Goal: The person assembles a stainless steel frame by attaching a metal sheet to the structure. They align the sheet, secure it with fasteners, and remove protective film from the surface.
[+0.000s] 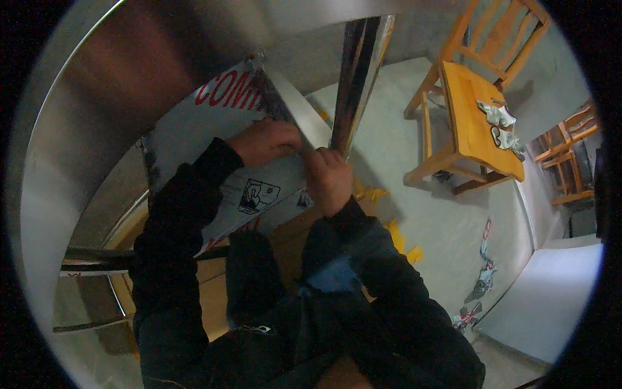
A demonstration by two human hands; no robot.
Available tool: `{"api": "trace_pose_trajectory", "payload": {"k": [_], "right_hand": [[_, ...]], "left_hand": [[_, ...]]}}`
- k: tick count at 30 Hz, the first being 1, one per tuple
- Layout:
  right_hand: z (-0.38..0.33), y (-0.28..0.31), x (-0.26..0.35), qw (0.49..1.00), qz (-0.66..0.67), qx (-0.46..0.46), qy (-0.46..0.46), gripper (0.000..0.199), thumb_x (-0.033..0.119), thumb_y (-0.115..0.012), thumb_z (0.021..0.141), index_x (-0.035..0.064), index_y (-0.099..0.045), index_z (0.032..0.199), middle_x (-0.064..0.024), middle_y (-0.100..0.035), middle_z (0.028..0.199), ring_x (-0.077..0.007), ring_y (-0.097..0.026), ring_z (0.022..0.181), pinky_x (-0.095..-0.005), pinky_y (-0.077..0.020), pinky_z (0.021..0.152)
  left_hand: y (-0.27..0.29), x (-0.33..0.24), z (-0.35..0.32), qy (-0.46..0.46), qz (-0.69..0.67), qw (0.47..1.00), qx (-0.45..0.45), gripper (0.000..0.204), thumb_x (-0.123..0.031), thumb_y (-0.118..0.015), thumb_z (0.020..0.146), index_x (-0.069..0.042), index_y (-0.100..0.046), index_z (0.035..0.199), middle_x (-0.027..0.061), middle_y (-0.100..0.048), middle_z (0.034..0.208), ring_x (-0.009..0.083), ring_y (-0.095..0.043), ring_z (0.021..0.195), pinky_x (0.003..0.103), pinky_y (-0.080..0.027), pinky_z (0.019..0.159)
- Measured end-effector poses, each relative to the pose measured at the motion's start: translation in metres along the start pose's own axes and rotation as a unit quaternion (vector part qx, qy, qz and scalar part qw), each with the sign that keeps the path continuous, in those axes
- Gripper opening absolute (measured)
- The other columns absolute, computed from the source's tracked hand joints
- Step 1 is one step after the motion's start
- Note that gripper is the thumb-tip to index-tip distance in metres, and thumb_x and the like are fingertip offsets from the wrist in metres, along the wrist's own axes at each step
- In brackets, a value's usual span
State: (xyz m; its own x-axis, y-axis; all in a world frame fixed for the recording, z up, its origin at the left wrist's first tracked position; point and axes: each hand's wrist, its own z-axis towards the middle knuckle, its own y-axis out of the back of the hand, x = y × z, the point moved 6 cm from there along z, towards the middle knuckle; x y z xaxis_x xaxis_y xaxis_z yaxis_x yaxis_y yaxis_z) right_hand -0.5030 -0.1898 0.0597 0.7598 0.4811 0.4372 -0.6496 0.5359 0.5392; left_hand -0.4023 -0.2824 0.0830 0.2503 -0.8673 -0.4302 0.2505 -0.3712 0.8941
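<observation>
The film-covered panel (pixel 194 137) lies beside a steel leg (pixel 354 84), partly hidden by the left sleeve (pixel 172 236). Left hand (pixel 269 139) and right hand (pixel 329 181) curl at its right edge; whether they grip it, I cannot tell. A chair (pixel 466 97) bears indistinct, crumpled items (pixel 497 115).

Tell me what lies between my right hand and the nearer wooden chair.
In the head view, pale floor lies between the right hand and the wooden chair, with yellow scraps closer to the hand.
</observation>
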Motion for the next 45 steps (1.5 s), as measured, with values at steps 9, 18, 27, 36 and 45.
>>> {"api": "trace_pose_trajectory", "payload": {"k": [9, 18, 27, 36, 45], "right_hand": [[0.004, -0.003, 0.005, 0.998, 0.059, 0.008, -0.019, 0.021, 0.000, -0.061, 0.068, 0.0032, -0.056, 0.088, -0.0132, -0.056, 0.071, -0.0311, -0.057, 0.064, -0.0395, -0.0459, 0.056], [-0.007, 0.041, -0.019, 0.975, 0.141, -0.002, -0.174, 0.016, 0.001, -0.061, 0.076, 0.0007, -0.058, 0.092, -0.0121, -0.059, 0.080, -0.0196, -0.059, 0.067, -0.0285, -0.0470, 0.062], [-0.014, 0.020, 0.000, 0.992, 0.043, 0.093, -0.069, 0.025, 0.000, -0.058, 0.073, 0.0026, -0.059, 0.097, -0.0152, -0.053, 0.092, -0.0312, -0.055, 0.086, -0.0361, -0.0461, 0.072], [-0.015, 0.021, -0.009, 0.989, -0.012, 0.143, -0.026, 0.025, -0.001, -0.058, 0.069, 0.0041, -0.060, 0.093, -0.0162, -0.053, 0.091, -0.0344, -0.053, 0.084, -0.0396, -0.0459, 0.068], [-0.014, 0.031, -0.013, 0.994, 0.002, 0.095, -0.053, 0.024, 0.003, -0.059, 0.073, 0.0077, -0.057, 0.096, -0.0172, -0.058, 0.083, -0.0371, -0.058, 0.074, -0.0414, -0.0467, 0.059]], "left_hand": [[-0.012, -0.018, -0.001, -0.052, 0.151, 0.985, -0.063, 0.024, -0.018, -0.063, 0.073, -0.009, -0.060, 0.095, 0.0078, -0.059, 0.096, 0.0294, -0.054, 0.094, 0.040, -0.044, 0.083], [-0.012, -0.024, -0.012, -0.081, 0.107, 0.979, -0.151, 0.009, -0.010, -0.062, 0.071, -0.012, -0.064, 0.080, 0.0038, -0.060, 0.085, 0.0240, -0.057, 0.086, 0.037, -0.046, 0.075], [-0.009, -0.006, -0.015, -0.069, 0.031, 0.996, -0.051, 0.011, -0.016, -0.057, 0.077, -0.010, -0.064, 0.084, 0.0070, -0.059, 0.090, 0.0259, -0.058, 0.084, 0.039, -0.046, 0.074], [-0.007, -0.019, -0.022, -0.004, 0.123, 0.991, -0.060, 0.015, -0.019, -0.058, 0.076, -0.017, -0.065, 0.089, 0.0024, -0.057, 0.086, 0.0211, -0.055, 0.087, 0.037, -0.042, 0.078], [-0.021, -0.050, -0.026, -0.091, 0.232, 0.957, -0.147, 0.013, -0.017, -0.053, 0.074, -0.015, -0.062, 0.083, 0.0004, -0.056, 0.091, 0.0183, -0.052, 0.093, 0.037, -0.039, 0.083]]}}
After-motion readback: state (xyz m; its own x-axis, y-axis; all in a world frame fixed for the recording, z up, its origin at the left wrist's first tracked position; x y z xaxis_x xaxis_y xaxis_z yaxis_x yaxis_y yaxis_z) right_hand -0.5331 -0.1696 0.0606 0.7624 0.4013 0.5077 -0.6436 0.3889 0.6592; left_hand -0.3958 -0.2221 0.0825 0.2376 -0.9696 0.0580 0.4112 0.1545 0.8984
